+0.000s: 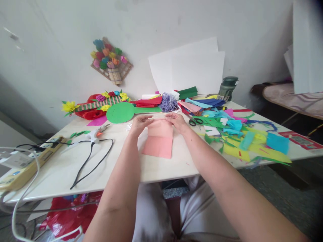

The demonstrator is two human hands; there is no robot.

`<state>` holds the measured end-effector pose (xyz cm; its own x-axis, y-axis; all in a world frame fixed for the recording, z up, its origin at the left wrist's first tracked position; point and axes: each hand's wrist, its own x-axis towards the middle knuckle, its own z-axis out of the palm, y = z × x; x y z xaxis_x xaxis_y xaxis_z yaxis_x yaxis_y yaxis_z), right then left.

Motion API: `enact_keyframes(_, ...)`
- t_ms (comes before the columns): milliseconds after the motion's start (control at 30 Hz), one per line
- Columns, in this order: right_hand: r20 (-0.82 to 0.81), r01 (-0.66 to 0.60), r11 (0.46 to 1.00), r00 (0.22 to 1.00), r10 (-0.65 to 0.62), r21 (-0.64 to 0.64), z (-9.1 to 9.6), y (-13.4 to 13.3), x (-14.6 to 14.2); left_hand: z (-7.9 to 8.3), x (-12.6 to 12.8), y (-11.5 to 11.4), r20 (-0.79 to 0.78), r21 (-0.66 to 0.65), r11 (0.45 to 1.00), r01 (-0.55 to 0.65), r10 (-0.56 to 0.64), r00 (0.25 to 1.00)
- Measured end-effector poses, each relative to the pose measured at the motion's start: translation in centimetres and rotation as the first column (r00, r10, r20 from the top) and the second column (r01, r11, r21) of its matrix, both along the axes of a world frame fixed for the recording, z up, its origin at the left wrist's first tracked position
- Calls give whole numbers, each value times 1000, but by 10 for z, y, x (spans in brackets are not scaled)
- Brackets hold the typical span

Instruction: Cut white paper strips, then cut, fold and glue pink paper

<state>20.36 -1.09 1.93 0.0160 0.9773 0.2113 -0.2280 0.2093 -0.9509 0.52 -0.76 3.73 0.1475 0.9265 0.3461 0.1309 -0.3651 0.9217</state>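
A sheet of pink crepe paper hangs down toward me over the white table, with a crease across its middle. My left hand pinches its top left corner. At the top right corner my right hand pinches the same sheet. The upper edge between my fingers looks narrowly folded or rolled. Just beyond my hands lies a green round shape with a long strip. Black-handled scissors rest right of my right hand, their blades partly hidden under paper.
A white glue gun with a black cord lies left, beside a power strip. Paper scraps cover the right side. Purple yarn, a flower-decorated piece and a bottle stand at the back.
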Motion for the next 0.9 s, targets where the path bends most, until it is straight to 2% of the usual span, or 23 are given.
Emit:
enact_keyframes(400,87,0,997,996,-7,75,-6,5,1,-4,-5,7,-145,-8,1000,-24,23,989)
enact_keyframes(633,68,1,1000,998,-2,10,-4,3,0,-3,-5,3,-29,-22,998,51,-52,998)
enact_keyframes(900,-14,1,1000,1000,-1,-25,-2,2,1,-6,0,2,67,-51,996,78,-74,995)
